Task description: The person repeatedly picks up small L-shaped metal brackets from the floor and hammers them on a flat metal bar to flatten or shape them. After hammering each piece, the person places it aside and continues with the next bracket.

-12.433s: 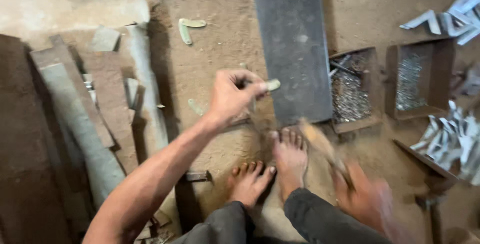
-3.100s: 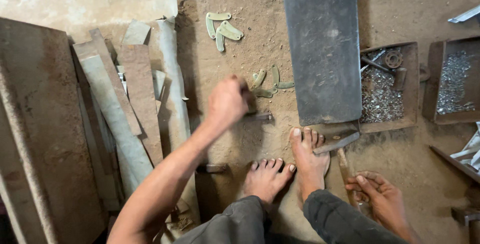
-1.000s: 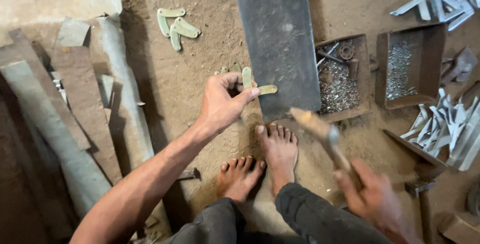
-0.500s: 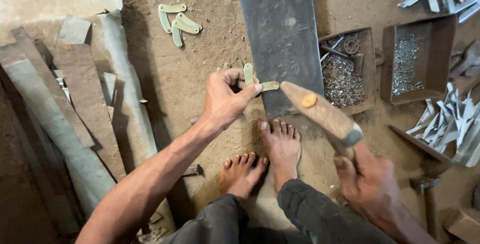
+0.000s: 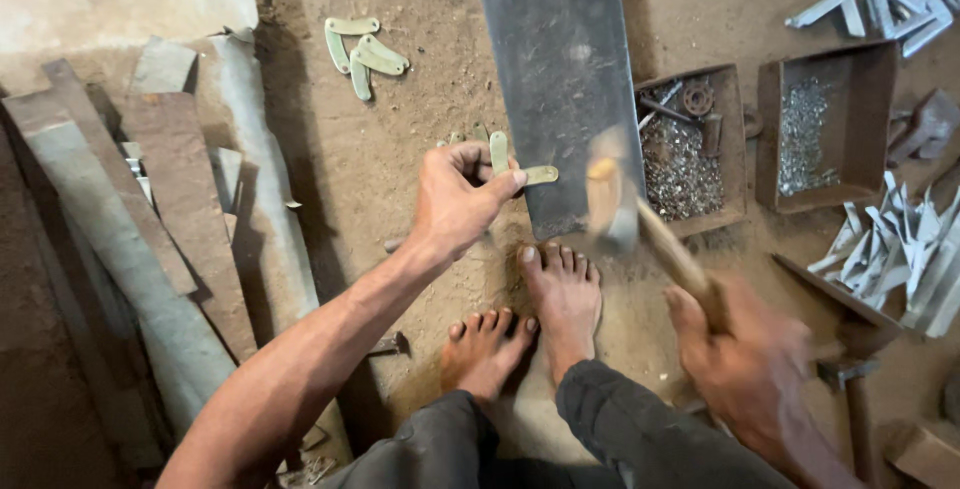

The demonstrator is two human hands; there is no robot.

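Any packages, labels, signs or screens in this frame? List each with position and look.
No labels, signs or screens.
Nearest to packaging: two open rusty-brown metal boxes on the dirt floor, right of the dark metal plate.
Left box: rectangular, grey metal bits and rusty parts.
Right box: rectangular, small shiny pieces.

A long metal plate point(image 5: 560, 79) was laid on the dirt floor point(image 5: 400, 149), running away from two bare feet point(image 5: 530, 324). Just left of the plate's near end, the left hand point(image 5: 455, 199) was held, small flat strips point(image 5: 515, 164) pinched in it and touching the plate's edge. To the right of the plate's near end, a hammer point(image 5: 640, 224) was gripped by the right hand point(image 5: 745, 364). Right of the plate, two open boxes point(image 5: 760, 134) were set side by side. A cluster of flat strips point(image 5: 362, 47) was left farther away on the left. Metal sheets point(image 5: 130, 209) were stacked at the far left, angled brackets point(image 5: 895, 244) at the far right.
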